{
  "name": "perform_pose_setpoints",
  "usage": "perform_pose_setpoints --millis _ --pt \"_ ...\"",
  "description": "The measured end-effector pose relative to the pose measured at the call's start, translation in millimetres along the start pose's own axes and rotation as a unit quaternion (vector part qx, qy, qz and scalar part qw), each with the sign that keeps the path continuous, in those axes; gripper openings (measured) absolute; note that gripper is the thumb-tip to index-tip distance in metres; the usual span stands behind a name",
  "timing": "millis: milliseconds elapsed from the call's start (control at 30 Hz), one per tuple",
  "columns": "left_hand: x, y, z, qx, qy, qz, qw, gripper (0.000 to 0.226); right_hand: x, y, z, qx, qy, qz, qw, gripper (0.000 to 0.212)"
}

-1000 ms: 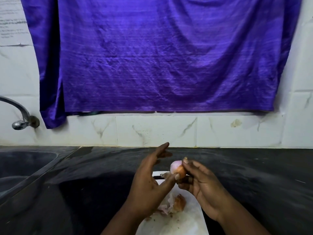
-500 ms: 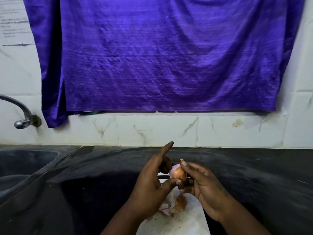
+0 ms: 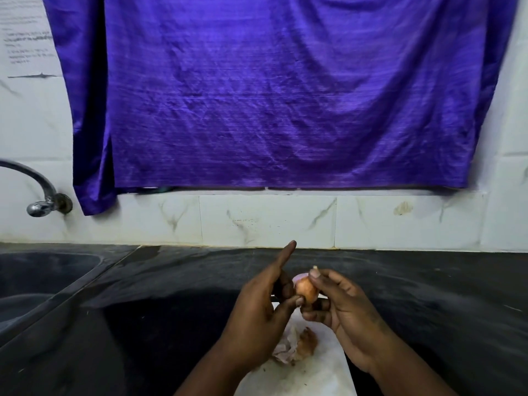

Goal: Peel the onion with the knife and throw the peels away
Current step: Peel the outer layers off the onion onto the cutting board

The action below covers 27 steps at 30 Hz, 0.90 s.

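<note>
- White cutting board [image 3: 320, 375] nearest the camera, under both wrists; landmark for everything below.
- Papery brown-pink peels [image 3: 297, 345] heaped on the board's far-left part, just below the left hand; not yet thrown away.
- Onion [image 3: 305, 291] held in the air above the board's far edge, between both hands, clear of the board.
- Left hand [image 3: 261, 307]: thumb tip pressed to the onion's lower-left side, index finger stretched out and pointing away toward the wall, other fingers curled behind the onion. Possible dark sliver under them, maybe the knife; can't confirm.
- Right hand [image 3: 343, 307]: fingertips pinching the onion's top and right side, lower fingers curled beneath.
- Change vs a second ago: more brown skin facing the camera, less pale flesh, so apparently rolled in the fingers; hands closer together, left fingers less spread.
- Meaning, as a guess: hunting the next patch of skin; peel partway, disposal pending.
- Long axis roughly upright, tilted a bit; pale peeled end up and away, toward the wall.
- Beyond the board: dark counter [image 3: 428, 281], sink [image 3: 43, 281] far left, tap [image 3: 43, 207], purple cloth [image 3: 285, 95] on the tiled wall.
</note>
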<state>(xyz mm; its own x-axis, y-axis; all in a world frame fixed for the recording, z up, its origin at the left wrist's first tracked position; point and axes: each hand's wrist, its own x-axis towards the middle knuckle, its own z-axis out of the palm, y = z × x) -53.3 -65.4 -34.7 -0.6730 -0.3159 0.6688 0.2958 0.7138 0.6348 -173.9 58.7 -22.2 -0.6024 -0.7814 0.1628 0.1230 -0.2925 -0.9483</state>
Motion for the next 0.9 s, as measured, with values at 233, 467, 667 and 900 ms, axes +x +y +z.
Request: perform_pose_setpoints --millis 233,467,667,900 --pt "-0.9 7.6 -4.6 -0.017 0.078 -0.032 0.996 0.084 -0.2 -1.1 -0.2 0.021 0.012 -0.008 1.0 0.031" --pt "0.9 7.7 -0.5 -0.026 0.077 -0.037 0.996 0.086 0.8 -0.3 -2.7 0.027 0.012 -0.002 1.0 0.032" --pt "-0.3 11.0 -0.5 -0.058 0.044 -0.041 0.997 0.083 5.3 -2.2 -7.3 0.075 0.057 -0.007 0.995 0.033" --pt "-2.2 4.5 2.1 0.015 0.002 -0.068 0.998 0.064 7.2 -0.3 -11.3 0.146 0.02 0.054 0.988 0.041"
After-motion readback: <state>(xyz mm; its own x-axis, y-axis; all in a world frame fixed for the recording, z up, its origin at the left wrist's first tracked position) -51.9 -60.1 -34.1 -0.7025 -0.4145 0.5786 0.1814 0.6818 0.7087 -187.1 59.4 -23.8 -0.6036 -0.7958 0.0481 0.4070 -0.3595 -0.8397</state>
